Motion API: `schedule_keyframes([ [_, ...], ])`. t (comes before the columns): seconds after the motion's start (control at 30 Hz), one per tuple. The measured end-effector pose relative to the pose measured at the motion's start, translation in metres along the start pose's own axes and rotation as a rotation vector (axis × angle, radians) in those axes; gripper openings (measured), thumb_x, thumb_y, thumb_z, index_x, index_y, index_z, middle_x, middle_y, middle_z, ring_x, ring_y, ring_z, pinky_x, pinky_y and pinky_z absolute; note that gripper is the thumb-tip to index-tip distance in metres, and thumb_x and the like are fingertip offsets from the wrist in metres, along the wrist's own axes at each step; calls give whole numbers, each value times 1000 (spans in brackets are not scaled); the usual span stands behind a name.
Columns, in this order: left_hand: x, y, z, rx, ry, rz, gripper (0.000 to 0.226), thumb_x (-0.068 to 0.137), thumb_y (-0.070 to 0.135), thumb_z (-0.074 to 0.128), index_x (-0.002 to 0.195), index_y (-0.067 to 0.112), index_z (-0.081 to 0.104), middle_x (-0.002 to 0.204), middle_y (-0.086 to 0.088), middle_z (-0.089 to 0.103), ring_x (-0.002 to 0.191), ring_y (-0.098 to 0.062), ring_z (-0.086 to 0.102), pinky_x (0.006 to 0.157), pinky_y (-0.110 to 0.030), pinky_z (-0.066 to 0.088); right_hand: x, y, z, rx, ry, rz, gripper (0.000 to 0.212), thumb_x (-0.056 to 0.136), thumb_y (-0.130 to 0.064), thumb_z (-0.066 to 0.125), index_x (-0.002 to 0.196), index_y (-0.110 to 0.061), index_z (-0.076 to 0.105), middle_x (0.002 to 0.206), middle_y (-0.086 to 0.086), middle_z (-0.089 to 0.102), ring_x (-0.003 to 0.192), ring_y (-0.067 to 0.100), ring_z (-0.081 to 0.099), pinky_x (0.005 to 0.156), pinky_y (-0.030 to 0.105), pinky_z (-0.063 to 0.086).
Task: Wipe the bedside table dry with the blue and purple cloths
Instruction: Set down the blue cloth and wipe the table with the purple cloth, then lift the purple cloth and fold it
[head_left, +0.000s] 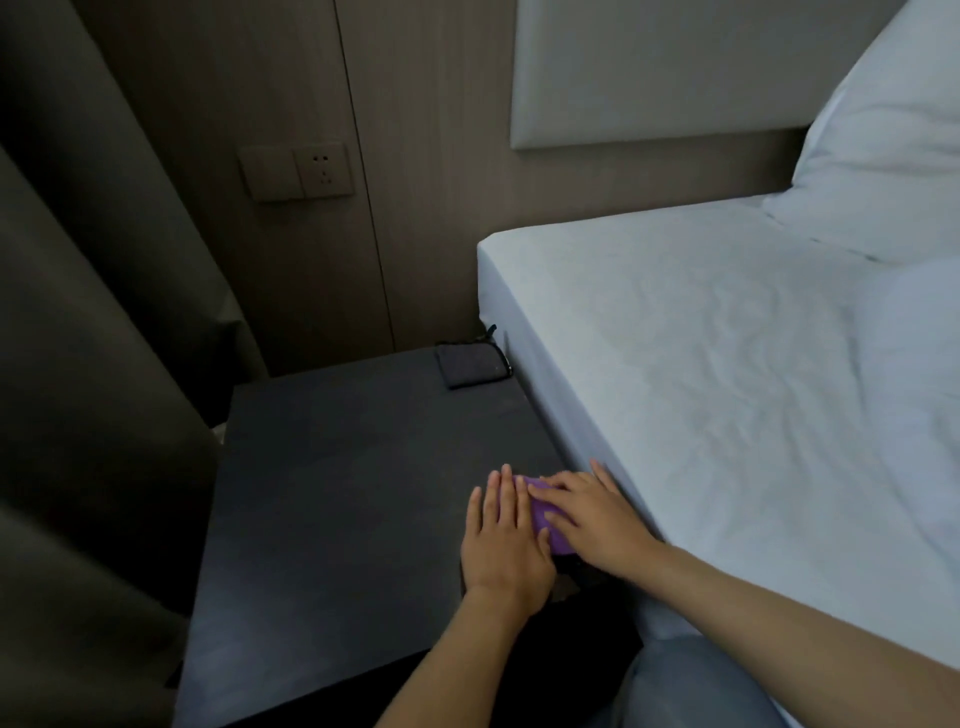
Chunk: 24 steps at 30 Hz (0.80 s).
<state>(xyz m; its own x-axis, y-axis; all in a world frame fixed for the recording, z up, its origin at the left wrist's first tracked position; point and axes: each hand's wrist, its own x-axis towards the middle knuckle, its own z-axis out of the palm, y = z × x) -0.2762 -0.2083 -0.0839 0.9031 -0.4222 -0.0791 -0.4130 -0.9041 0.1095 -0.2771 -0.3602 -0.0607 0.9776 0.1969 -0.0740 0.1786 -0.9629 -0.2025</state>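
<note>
The dark flat bedside table (332, 467) top is mostly bare. A dark folded cloth (470, 365) sits in the far corner. The white bed (701, 389) blocks the right side.

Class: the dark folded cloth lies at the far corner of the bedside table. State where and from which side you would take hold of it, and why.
Grip the dark folded cloth by its near left corner, reaching from the front left. It lies flat, its right edge close against the bed, the wall behind it; only that side of the bedside table looks open.
</note>
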Motion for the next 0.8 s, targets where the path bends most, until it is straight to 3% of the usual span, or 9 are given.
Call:
schedule_keyframes([
  [0.07, 7, -13, -11, 55, -46, 48, 96, 73, 49, -20, 159, 11, -2, 167, -8, -10, 153, -26, -16, 118, -44, -19, 14, -5, -4, 27, 76, 43, 48, 94, -33, 50, 143, -33, 46, 131, -3, 56, 125, 21, 49, 118, 39, 13],
  [0.13, 11, -26, -14, 57, -59, 64, 95, 74, 56, -17, 159, 17, -1, 167, -6, -11, 153, -27, -17, 120, -45, -15, 28, -12, -7, 78, 111, 168, 50, 90, -25, 62, 138, -28, 49, 124, -1, 62, 122, 23, 53, 114, 35, 23],
  [0.27, 20, -46, -25, -137, -154, -21, 80, 99, 57, 29, 159, 17, -5, 167, -7, -11, 153, -29, -16, 123, -45, -7, 53, -23, -26, 345, 29, 275, 27, 81, -16, 70, 106, -25, 74, 106, 0, 75, 105, 21, 67, 90, 32, 51],
  [0.33, 25, -54, -41, -313, -112, -60, 86, 99, 42, 49, 159, 12, -4, 168, -7, -4, 154, -29, -10, 123, -45, -3, 66, -31, -45, 414, 5, 196, 19, 80, -15, 74, 97, -24, 76, 99, -3, 76, 95, 16, 68, 84, 30, 53],
  [0.4, 32, -66, -65, -485, -27, -68, 79, 95, 30, 59, 158, 12, 14, 168, -7, 8, 154, -30, -1, 124, -49, 4, 78, -43, -72, 471, 18, 124, 16, 81, -16, 74, 95, -24, 76, 98, -5, 75, 91, 11, 65, 82, 28, 52],
  [0.47, 36, -80, -96, -571, 107, -40, 55, 92, 25, 65, 142, 15, 44, 162, -8, 24, 151, -32, 15, 122, -52, 19, 86, -56, -104, 521, 48, 52, 14, 83, -15, 73, 94, -22, 75, 96, -5, 73, 87, 8, 63, 78, 24, 49],
  [0.53, 39, -89, -129, -620, 223, -25, 33, 89, 25, 70, 119, 17, 57, 149, -6, 39, 138, -26, 37, 111, -44, 38, 91, -66, -133, 580, 87, -8, 13, 86, -12, 69, 95, -18, 74, 93, -5, 70, 85, 5, 61, 75, 23, 49],
  [0.67, 23, -105, -213, -825, 314, -80, 31, 82, 20, 78, 103, 16, 55, 109, 0, 60, 95, -14, 62, 73, -26, 54, 94, -90, -196, 742, 176, -99, 18, 86, -4, 64, 89, -19, 72, 90, 2, 71, 88, 15, 65, 76, 30, 54],
  [0.8, -3, -124, -289, -1114, 346, -112, 51, 78, 8, 81, 121, 13, 52, 109, -5, 65, 98, -18, 67, 78, -31, 60, 89, -116, -260, 885, 264, -129, 20, 81, 3, 66, 81, -17, 70, 81, 2, 67, 77, 11, 58, 68, 19, 45],
])
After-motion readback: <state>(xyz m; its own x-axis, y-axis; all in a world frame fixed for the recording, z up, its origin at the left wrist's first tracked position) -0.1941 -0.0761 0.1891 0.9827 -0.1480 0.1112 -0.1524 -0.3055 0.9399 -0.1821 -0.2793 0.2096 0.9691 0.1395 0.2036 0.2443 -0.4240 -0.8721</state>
